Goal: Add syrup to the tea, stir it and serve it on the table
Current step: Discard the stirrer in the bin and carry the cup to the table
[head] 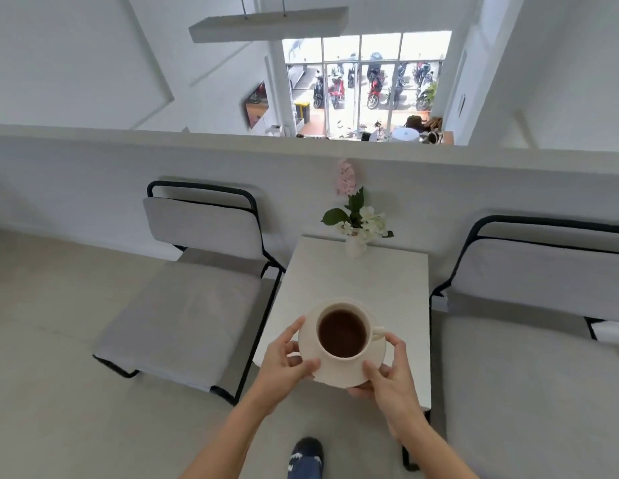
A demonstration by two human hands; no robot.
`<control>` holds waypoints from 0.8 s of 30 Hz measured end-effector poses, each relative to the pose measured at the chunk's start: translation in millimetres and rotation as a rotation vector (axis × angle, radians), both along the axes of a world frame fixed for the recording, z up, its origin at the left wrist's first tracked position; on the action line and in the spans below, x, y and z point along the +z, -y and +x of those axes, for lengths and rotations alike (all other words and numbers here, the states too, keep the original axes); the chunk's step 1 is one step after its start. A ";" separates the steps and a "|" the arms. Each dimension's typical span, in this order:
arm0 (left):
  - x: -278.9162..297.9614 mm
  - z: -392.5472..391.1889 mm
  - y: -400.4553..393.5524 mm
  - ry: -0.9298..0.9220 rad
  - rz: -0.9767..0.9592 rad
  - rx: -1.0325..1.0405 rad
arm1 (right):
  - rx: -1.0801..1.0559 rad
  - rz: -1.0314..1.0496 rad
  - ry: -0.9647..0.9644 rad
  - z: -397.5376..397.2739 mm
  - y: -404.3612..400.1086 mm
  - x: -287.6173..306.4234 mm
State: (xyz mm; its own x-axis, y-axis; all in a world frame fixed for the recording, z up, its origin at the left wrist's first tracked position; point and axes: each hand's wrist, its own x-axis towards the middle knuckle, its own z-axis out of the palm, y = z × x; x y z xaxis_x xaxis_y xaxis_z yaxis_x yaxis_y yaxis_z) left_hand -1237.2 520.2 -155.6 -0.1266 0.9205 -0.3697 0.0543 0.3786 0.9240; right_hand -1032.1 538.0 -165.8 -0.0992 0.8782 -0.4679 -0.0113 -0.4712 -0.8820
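A cream cup (342,335) full of dark tea stands on a cream saucer (373,366), its handle pointing right. Both are held above the near end of a small white table (356,281). My left hand (284,361) grips the saucer's left rim, thumb on top. My right hand (387,369) grips its right front rim. I cannot tell whether the saucer touches the tabletop. No syrup or spoon is in view.
A small white vase of pink and white flowers (356,226) stands at the table's far end against a low white wall. Grey cushioned chairs with black frames flank the table, one left (194,285), one right (529,323). My shoe (306,456) is on the floor below.
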 end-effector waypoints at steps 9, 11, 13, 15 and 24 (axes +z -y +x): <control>-85.8 -35.7 -116.1 -0.021 -0.083 -0.227 | -0.159 -0.112 0.062 -31.0 -77.8 -69.7; -104.0 -38.9 -138.7 -0.055 -0.089 -0.273 | -0.188 -0.134 0.061 -35.8 -91.2 -88.4; -130.9 -40.9 -158.6 -0.077 -0.107 -0.310 | -0.202 -0.157 0.066 -38.2 -107.3 -114.5; -148.2 -41.0 -170.3 -0.123 -0.109 -0.350 | -0.205 -0.172 0.077 -37.2 -117.7 -135.3; -269.8 -43.9 -216.7 -0.325 -0.113 -0.449 | -0.145 -0.222 0.142 -42.0 -173.8 -259.8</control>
